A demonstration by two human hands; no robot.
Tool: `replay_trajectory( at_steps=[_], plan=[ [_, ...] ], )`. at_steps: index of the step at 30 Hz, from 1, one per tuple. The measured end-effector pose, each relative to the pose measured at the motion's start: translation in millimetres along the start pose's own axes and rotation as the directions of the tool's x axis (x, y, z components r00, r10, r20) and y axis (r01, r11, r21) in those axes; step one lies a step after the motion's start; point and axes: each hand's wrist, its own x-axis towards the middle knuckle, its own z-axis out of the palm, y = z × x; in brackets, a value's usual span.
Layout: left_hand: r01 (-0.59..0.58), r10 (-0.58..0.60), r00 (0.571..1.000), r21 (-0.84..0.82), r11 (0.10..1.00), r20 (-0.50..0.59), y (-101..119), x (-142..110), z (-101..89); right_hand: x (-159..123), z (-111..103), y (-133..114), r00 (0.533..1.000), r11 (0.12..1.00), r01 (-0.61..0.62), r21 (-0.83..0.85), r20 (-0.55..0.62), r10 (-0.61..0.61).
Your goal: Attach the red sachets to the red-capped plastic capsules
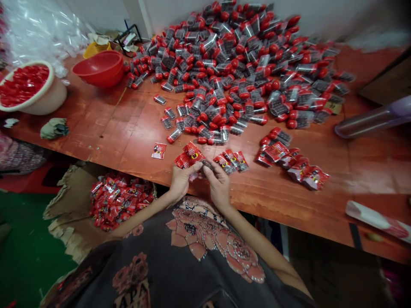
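The left hand point(180, 183) and right hand point(219, 185) are pinching a small dark wrapped thing point(207, 164) over the near edge of the worktop point(276, 196) — it could slip down if the pinch gets loose. The fingers are nearly closed, with the thumbs pressing on top. Red packets point(193, 151) are lying just past them, and a knuckle could bump them. Farther back, a big pile of red-capped tubes point(221, 81) is sloping — a knock could make some roll.

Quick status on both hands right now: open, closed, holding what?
Left hand: closed, apparently pinching shiny red printed plastic packets.
Right hand: closed, fingertips on a small dark item; exactly what it is can't be told.
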Motion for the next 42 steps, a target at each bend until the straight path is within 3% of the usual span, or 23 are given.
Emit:
replay_trajectory(
  at_steps=[12,19,24,29,32,34,36,39,42],
  plan=[
    [0.09,-0.093,0.993,0.036,0.995,0.079,-1,-5,3.0,-5,-9,4,0.995,0.977,0.098,-0.192,0.022,-0.095],
    [0.063,-0.063,0.998,0.014,0.998,0.025,2,0,-2.9,2,-11,0,0.988,0.994,-0.082,-0.068,0.126,0.09],
    [0.166,-0.171,0.982,0.074,0.983,0.082,-12,-6,-7.4,9,-21,0,0.99,0.988,-0.118,-0.103,0.06,0.125],
    [0.288,-0.288,0.957,0.02,0.957,0.018,-5,8,-19.2,12,-47,-3,0.997,0.947,-0.082,-0.309,-0.028,0.077],
    [0.343,-0.344,0.939,-0.046,0.938,-0.022,8,19,-26.9,12,-58,-12,0.991,0.79,0.035,-0.612,-0.078,-0.105],
    [0.331,-0.334,0.942,-0.073,0.941,-0.026,12,23,-28.5,11,-55,-19,0.976,0.664,0.114,-0.739,-0.039,-0.212],
    [0.299,-0.302,0.953,-0.08,0.951,-0.023,11,24,-26.7,12,-43,-22,0.968,0.621,0.205,-0.757,0.064,-0.241],
    [0.255,-0.257,0.966,-0.071,0.964,-0.021,6,22,-21.9,20,-19,-19,0.955,0.689,0.291,-0.663,0.241,-0.171],
    [0.208,-0.211,0.977,-0.072,0.975,-0.042,4,23,-22.0,34,-2,-12,0.947,0.761,0.275,-0.588,0.302,-0.108]
  ],
)
